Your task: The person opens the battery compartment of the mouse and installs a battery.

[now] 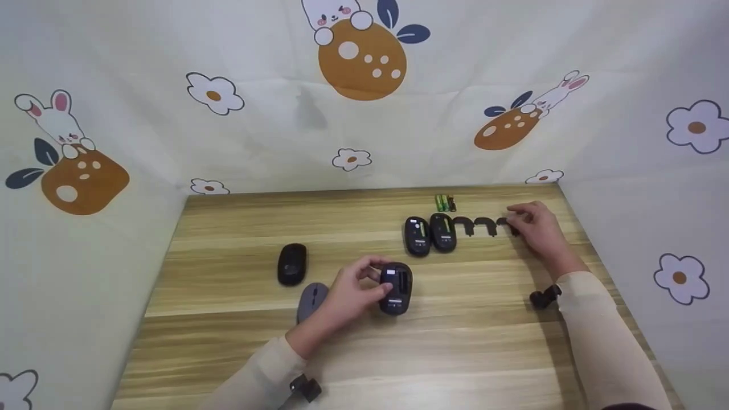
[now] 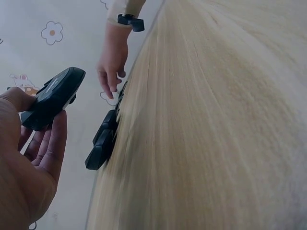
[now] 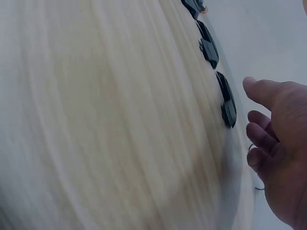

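My left hand (image 1: pixel 356 290) grips a black computer mouse (image 1: pixel 402 304) by its sides, raised off the table. Its underside faces up, with a bare battery slot showing. In the left wrist view the same mouse (image 2: pixel 55 96) sits between thumb and fingers. My right hand (image 1: pixel 538 230) hovers at the right end of a row of black battery covers (image 1: pixel 485 223), over the last one. From the right wrist, this hand (image 3: pixel 283 129) has loosely bent fingers with nothing between them, and the end cover (image 3: pixel 229 103) lies on the table beside it.
Two upturned mice with batteries inside, a left one (image 1: pixel 417 242) and a right one (image 1: pixel 443 239), lie left of the covers. Loose batteries (image 1: pixel 444 203) are behind them. A black mouse (image 1: pixel 292 265) and a grey mouse (image 1: pixel 311 300), partly behind my left arm, rest at left. Patterned cloth surrounds the table.
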Available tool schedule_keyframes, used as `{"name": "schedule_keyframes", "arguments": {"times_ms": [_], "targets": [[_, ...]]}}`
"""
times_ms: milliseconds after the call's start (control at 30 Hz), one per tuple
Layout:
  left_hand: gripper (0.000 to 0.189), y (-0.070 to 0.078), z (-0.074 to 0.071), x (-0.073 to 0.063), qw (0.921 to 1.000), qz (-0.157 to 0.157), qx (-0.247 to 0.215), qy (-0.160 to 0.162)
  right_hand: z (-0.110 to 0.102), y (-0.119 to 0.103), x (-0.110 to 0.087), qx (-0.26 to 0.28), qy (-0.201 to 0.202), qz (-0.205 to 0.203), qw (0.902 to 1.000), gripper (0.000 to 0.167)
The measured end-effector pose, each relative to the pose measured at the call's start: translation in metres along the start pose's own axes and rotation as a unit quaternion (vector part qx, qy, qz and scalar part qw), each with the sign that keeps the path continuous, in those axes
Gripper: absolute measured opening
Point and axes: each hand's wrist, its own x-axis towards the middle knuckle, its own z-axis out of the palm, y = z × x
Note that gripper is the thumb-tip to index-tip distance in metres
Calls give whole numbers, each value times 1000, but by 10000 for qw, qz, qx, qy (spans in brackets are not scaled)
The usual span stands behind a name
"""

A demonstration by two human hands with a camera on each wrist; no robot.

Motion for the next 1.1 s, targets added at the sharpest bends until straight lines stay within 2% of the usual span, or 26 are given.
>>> {"name": "schedule_keyframes", "arguments": {"times_ms": [133,267,567,767,1100], "targets": [[44,2,0,-1,10000,-28,-32,5,9,-10,6,86,206,-63,9997,30],[45,2,0,-1,10000,-49,18,27,20,-21,15,100,127,-114,9998,31],[45,0,-1,-1,10000,4,41,20,47,-53,38,198,-564,-169,9981,45],[45,1,-2,-2,10000,-25,41,42,61,-62,52,-222,-933,-489,9942,53],[44,2,-4,-3,10000,-55,-18,52,69,-69,66,-644,-1548,-483,9847,66]]}}
